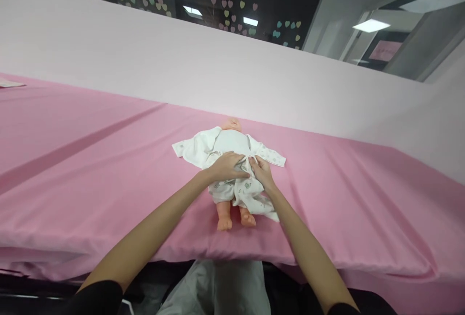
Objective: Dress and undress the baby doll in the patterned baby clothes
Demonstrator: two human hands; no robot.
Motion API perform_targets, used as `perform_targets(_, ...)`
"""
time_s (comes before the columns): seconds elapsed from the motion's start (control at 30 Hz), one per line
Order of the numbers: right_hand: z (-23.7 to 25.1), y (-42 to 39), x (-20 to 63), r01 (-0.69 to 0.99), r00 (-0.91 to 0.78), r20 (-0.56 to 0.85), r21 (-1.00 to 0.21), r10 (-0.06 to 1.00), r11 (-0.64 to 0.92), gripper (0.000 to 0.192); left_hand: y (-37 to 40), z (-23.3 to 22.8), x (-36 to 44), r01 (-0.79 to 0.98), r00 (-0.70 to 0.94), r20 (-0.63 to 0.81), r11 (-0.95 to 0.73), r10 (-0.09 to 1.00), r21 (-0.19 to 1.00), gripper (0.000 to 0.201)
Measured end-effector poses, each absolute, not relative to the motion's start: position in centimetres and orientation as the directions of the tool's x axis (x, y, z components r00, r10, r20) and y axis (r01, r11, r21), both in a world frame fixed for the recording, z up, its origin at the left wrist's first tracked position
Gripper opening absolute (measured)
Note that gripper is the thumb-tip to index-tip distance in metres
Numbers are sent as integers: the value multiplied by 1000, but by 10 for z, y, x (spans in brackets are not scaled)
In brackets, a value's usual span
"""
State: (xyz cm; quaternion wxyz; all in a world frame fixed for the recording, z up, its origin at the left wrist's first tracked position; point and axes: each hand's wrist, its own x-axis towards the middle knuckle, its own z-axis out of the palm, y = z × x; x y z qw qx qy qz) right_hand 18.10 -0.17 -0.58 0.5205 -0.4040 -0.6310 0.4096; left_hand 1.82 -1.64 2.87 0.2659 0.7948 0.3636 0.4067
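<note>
So there's a baby doll (232, 160) lying on its back roughly in the middle of a pink-covered counter (90, 160), head pointing away from the camera and bare feet toward the near edge. It's got a white printed garment (203, 148) on that's open at the top, with the sleeves fanned out to either side and a loose flap trailing down by the right leg.

Both hands are right on the doll's belly, nearly touching each other. The left hand (228, 166) lies fairly flat, fingers spread over the cloth and pressing it down. The right hand (262, 171) has its fingertips pressed together on a bit of the front edge of the garment, looks like a pinch on a fold or tie, though it's too small to tell exactly what's between them.

My read on handling: the fabric is thin, floppy and light, so it'll bunch and slide unless one hand pins it. The doll itself looks like light plastic, likely to shift if tugged. Best hold is at the cloth's edges near the waist.

Behind it all is a pale pink wall (181, 58).
</note>
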Motion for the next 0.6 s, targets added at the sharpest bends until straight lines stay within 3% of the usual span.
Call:
perform_targets(0.07, -5, -1, 181, 90, -117, 319, -940, 941, 329, 43, -12, 25, 22, 440, 419, 378, -549, 826, 711, 25)
perform_targets(0.13, -4, -2, 182, 71, -143, 285, -952, 948, 297, 45, -8, 22, 18, 392, 401, 309, -466, 862, 793, 26)
perform_targets(0.23, -1, -7, 181, 83, -306, 186, -972, 934, 221, 39, -4, 19, 7, 95, 339, 230, -277, 912, 956, 26)
perform_targets(0.3, 3, -11, 181, 92, -402, 105, -984, 910, 154, 34, -2, 18, 1, -80, 329, 158, -140, 931, 987, 29)
perform_targets(0.37, 5, -14, 180, 29, -426, 34, -998, 904, 51, 31, -1, 18, -2, -144, 342, 100, -53, 934, 988, 30)
perform_targets(0.47, 3, -11, 179, -170, -336, -23, -982, 942, -85, 31, -4, 19, -1, -74, 370, 54, -28, 927, 997, 31)
perform_targets(0.6, -6, -3, 177, -280, -128, 10, -960, 992, -27, 27, -14, 26, 5, 91, 458, 99, -157, 884, 983, 33)
